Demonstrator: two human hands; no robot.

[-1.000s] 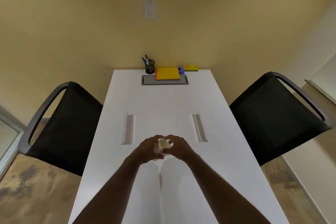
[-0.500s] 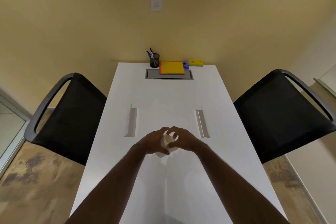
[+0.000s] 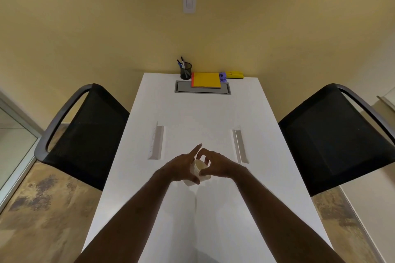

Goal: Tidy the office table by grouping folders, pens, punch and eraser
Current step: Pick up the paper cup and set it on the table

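Both hands meet over the white tabletop (image 3: 213,113), the left hand (image 3: 181,166) and right hand (image 3: 218,165) with fingers curled lightly around a small off-white eraser (image 3: 197,170), probably light, slightly rubbery and best pinched by its sides.

left hand (image 3: 179,166) | index finger now extended | white wad (image 3: 197,172) more exposed

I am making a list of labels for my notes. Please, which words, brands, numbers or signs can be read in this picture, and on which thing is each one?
No text can be read.
Wall switch plate: small marks at its top, too blurred to read.
Yellow folder, purple punch, pen cup, white roll: no print visible.
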